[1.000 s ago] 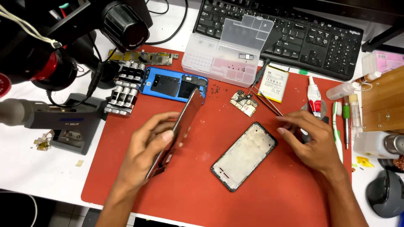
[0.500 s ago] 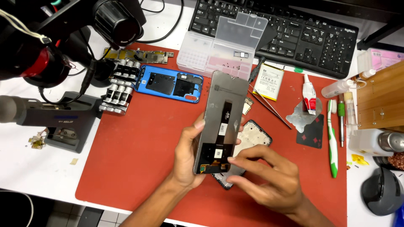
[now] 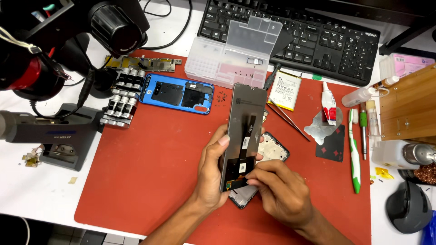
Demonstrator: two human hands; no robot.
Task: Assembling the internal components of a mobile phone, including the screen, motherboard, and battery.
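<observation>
A flat, glossy dark display panel (image 3: 244, 131) is gripped along its edge by the left hand (image 3: 211, 174), above the red mat (image 3: 150, 168). Its thin flex ribbon at the lower end is pinched by the right hand's (image 3: 281, 195) fingertips. A hollow phone frame (image 3: 268, 159) is partly hidden beneath. A blue back cover (image 3: 177, 94) and a ridged clear plastic box (image 3: 236, 56) lie behind.

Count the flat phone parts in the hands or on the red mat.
3: a display panel in the left hand, a black frame under it, a blue back cover upper left. Others may be hidden.
</observation>
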